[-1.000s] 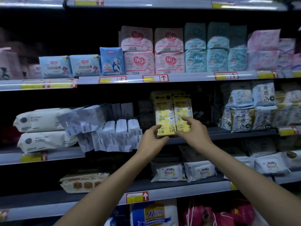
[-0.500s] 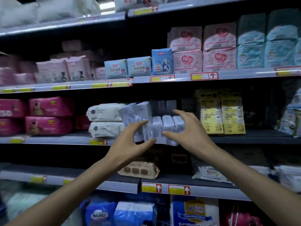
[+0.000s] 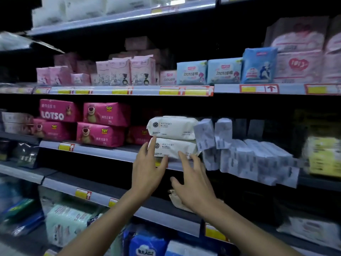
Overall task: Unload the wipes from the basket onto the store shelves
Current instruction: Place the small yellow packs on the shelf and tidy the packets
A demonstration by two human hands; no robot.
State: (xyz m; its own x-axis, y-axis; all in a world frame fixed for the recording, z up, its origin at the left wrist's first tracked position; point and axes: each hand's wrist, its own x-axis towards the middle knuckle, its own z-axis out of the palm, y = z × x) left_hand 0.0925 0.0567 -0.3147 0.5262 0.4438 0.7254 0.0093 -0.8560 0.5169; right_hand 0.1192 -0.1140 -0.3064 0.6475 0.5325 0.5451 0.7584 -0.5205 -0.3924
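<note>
Two white wipe packs lie stacked on the middle shelf (image 3: 110, 152): the upper pack (image 3: 172, 127) on the lower pack (image 3: 173, 147). My left hand (image 3: 147, 170) is open, its fingertips touching the lower pack's left front. My right hand (image 3: 193, 183) is open too, fingers spread, with a fingertip at the lower pack's right front edge. Neither hand holds anything. The basket is out of sight.
Pink LOTSO packs (image 3: 103, 124) sit to the left on the same shelf. Several small grey-white packs (image 3: 245, 157) lean and overhang to the right, with yellow packs (image 3: 323, 156) beyond. Pink and blue packs (image 3: 208, 72) fill the shelf above. A beige pack (image 3: 177, 200) lies on the shelf below.
My view and both hands have shifted left along the shelf: from the yellow packs, past the grey-white packs, to the stacked white wipe packs. Both hands stay empty.
</note>
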